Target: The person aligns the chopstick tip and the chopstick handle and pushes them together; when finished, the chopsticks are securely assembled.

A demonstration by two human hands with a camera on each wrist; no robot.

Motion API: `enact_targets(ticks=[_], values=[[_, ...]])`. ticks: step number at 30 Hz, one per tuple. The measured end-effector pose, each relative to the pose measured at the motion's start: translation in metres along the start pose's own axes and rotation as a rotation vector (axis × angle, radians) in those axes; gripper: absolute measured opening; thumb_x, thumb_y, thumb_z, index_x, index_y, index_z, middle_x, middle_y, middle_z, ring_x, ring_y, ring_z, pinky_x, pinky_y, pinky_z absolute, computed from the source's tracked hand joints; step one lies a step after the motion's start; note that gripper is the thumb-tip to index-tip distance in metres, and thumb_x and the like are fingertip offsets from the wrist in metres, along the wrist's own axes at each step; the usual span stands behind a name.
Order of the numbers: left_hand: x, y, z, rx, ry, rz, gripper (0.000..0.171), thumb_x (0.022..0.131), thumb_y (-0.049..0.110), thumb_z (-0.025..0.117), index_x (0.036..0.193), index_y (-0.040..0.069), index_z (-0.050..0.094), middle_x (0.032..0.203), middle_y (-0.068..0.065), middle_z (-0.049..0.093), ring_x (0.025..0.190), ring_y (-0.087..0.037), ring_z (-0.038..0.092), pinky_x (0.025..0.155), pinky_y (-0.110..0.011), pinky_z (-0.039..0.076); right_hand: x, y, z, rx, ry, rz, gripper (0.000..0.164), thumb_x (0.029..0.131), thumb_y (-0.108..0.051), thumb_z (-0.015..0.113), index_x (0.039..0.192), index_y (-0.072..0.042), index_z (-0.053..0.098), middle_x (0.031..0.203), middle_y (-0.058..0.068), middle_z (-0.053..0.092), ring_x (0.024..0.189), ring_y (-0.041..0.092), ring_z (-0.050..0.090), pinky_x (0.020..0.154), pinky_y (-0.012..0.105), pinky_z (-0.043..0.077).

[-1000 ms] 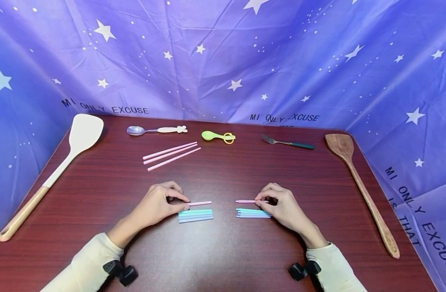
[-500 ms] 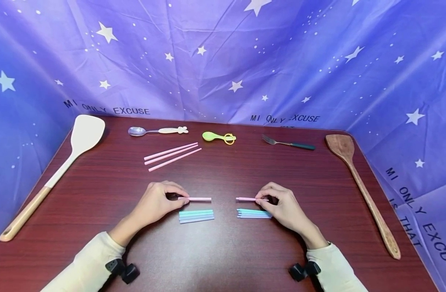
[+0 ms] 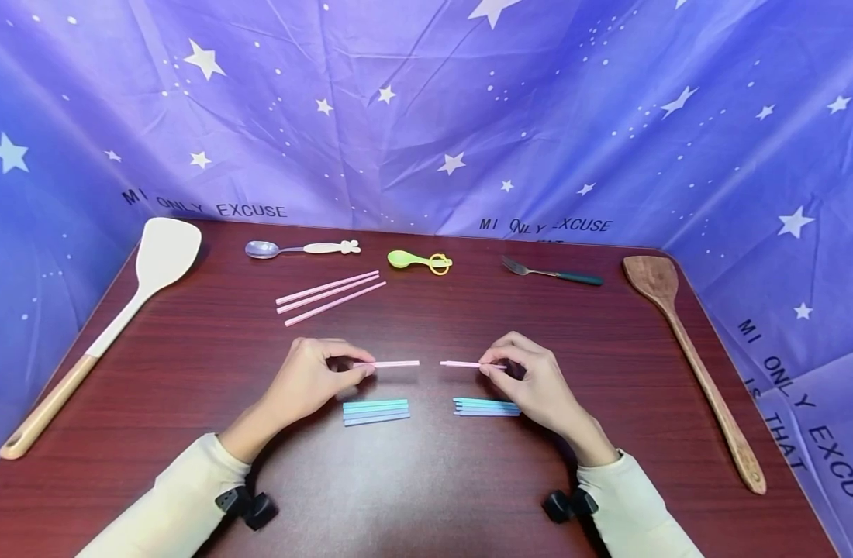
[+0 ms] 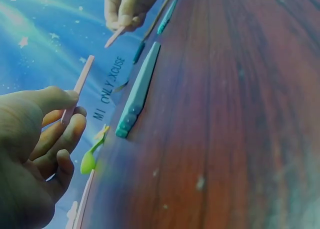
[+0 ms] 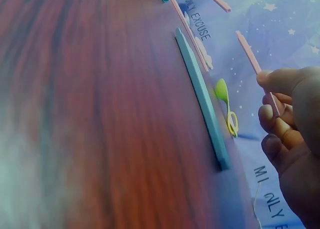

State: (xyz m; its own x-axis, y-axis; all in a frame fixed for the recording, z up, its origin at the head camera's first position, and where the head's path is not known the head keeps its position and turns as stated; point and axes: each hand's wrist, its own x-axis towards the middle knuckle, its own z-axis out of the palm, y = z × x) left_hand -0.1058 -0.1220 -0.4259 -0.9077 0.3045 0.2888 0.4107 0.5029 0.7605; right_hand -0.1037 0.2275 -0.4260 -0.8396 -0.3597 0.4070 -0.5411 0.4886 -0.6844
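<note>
Between thumb and fingers my left hand [image 3: 309, 376] pinches a pink chopstick half [image 3: 397, 363], lifted off the table. My right hand [image 3: 531, 380] pinches another pink chopstick half [image 3: 461, 363], whose narrowed tip points left. The two ends face each other with a small gap between them. Below the left piece lies a row of several green and blue chopstick halves [image 3: 375, 412]. A matching row of halves with narrowed tips [image 3: 484, 408] lies below the right piece, its right end close to my right hand. In the left wrist view the pink half [image 4: 84, 74] tilts upward.
Three long pink chopsticks [image 3: 329, 293] lie at the back left. Behind them are a metal spoon [image 3: 301, 249], a green spoon [image 3: 416, 261] and a fork [image 3: 552, 272]. A white spatula [image 3: 143, 283] flanks the left side, a wooden spatula [image 3: 685, 349] the right.
Both hands have raised their pink halves and moved them away from the two rows, up in the head view. The facing ends have come closer together.
</note>
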Motion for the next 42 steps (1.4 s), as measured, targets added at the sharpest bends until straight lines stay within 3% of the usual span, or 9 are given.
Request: enact_targets(ticks=[11,42], values=[[0.000,0.006,0.004,-0.005,0.011,0.039,0.011,0.083,0.016,0.087,0.091,0.023,0.084,0.080,0.011,0.076,0.065,-0.001,0.057,0.055,-0.015,0.042,0.004,-0.009,0.009,0.017,0.003,-0.045,0.013,0.087,-0.004,0.081,0.091,-0.016,0.077,0.090,-0.005,0.067,0.074,0.003,0.054,0.060,0.023,0.041],[-0.002,0.006,0.008,0.034,0.011,0.054,0.008,0.084,0.019,0.086,0.091,0.022,0.084,0.083,0.012,0.077,0.069,0.002,0.059,0.061,-0.016,0.044,0.002,-0.009,0.013,0.041,-0.027,-0.007,0.006,0.090,-0.008,0.080,0.091,-0.013,0.078,0.090,-0.007,0.066,0.075,0.003,0.055,0.061,0.021,0.043]])
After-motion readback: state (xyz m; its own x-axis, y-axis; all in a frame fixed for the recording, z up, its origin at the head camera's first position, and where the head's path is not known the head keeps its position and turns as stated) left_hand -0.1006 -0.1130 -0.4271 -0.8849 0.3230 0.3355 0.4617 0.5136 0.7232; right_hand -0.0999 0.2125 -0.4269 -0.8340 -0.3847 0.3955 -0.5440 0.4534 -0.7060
